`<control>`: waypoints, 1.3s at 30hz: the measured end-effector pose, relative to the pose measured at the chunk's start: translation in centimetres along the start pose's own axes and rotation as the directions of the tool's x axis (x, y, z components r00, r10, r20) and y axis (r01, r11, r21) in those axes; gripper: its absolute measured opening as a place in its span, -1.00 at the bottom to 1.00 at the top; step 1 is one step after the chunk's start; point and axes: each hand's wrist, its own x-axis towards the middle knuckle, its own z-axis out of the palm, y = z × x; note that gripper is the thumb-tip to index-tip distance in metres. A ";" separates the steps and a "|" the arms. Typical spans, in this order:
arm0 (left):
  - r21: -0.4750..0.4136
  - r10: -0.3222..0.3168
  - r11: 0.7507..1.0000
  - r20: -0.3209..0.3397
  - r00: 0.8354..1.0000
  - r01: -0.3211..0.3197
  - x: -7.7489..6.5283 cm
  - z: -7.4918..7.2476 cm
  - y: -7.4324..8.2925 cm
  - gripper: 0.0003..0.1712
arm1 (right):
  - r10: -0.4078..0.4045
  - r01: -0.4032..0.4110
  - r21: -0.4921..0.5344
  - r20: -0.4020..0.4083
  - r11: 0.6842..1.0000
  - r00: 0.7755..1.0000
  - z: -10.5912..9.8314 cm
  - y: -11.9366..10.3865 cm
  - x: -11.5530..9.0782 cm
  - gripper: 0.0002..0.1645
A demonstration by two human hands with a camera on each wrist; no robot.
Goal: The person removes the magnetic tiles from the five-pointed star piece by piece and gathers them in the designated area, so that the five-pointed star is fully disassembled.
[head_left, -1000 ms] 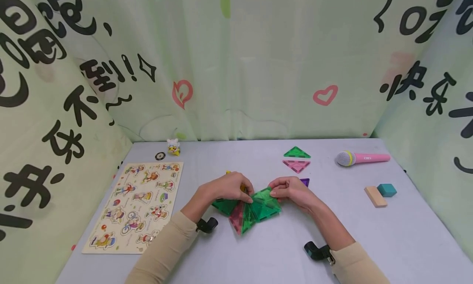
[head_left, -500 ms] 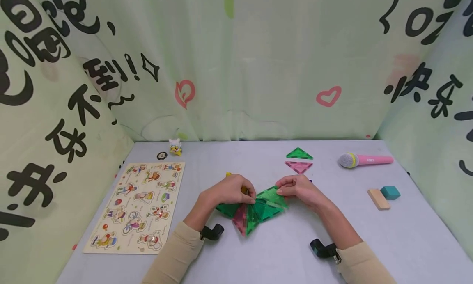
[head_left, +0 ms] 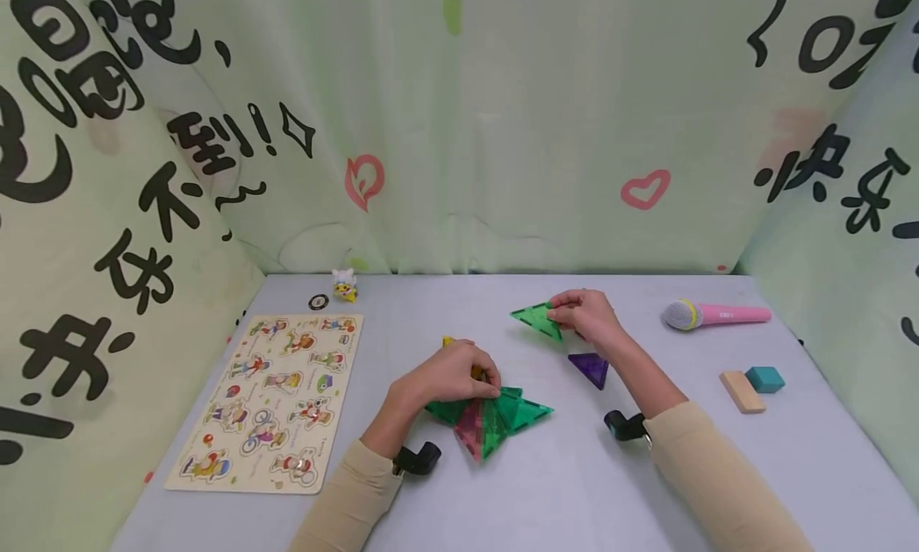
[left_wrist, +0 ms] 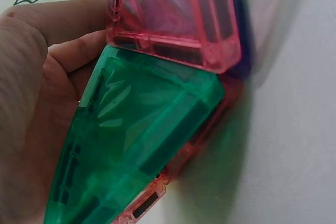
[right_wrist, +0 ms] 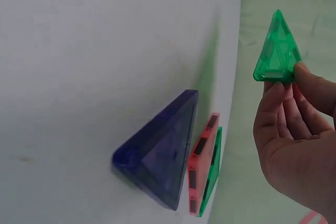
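My left hand [head_left: 455,374] holds the top of a standing cluster of translucent magnetic tiles [head_left: 494,426] in the middle of the table. In the left wrist view a green tile [left_wrist: 131,124] and a pink tile [left_wrist: 163,19] lie edge to edge in front of its fingers. My right hand [head_left: 592,317] pinches a green triangular magnetic tile [right_wrist: 277,51] at one corner, raised off the table beyond the cluster. Below that hand lies a purple triangular tile [head_left: 590,368]. A pink tile [right_wrist: 203,163] and another green tile [right_wrist: 212,171] show behind it in the right wrist view.
At the left lies a wooden picture board [head_left: 269,400], with a small figurine [head_left: 345,285] and a black ring [head_left: 318,301] behind it. A pink microphone [head_left: 718,314], a wooden block [head_left: 743,392] and a teal block [head_left: 765,380] are at the right.
My right hand has drawn the green tile off the cluster and carried it back and up, uncovering the purple tile and hiding the far pink and green ones. My left hand keeps its hold.
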 end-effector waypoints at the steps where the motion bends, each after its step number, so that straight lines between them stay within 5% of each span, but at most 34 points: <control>1: 0.004 0.005 1.000 0.000 1.000 -0.005 0.0 0.0 0.0 -0.91 | 0.000 0.000 -0.005 -0.009 1.000 1.000 0.1 -0.2 0.6 -0.62; 10: -0.059 0.029 0.998 0.017 0.999 -0.028 0.3 0.0 -0.5 -0.92 | -0.023 0.018 -0.084 -0.063 0.996 0.998 1.6 -0.2 5.4 -0.66; 24: -0.054 0.051 0.997 0.015 0.999 -0.050 0.1 -0.1 -0.4 -0.91 | -0.067 0.035 -0.222 -0.136 0.974 0.988 2.5 0.8 8.5 -0.63; 32: -0.030 0.064 0.998 0.013 0.998 -0.064 0.5 0.1 -0.1 -0.90 | -0.063 0.043 -0.151 -0.128 0.988 0.990 0.8 1.0 7.6 -0.63; 39: -0.016 0.036 0.999 0.010 0.999 -0.036 0.3 0.1 -0.4 -0.91 | -0.110 0.117 -0.185 0.050 0.976 0.993 0.6 1.0 4.7 -0.64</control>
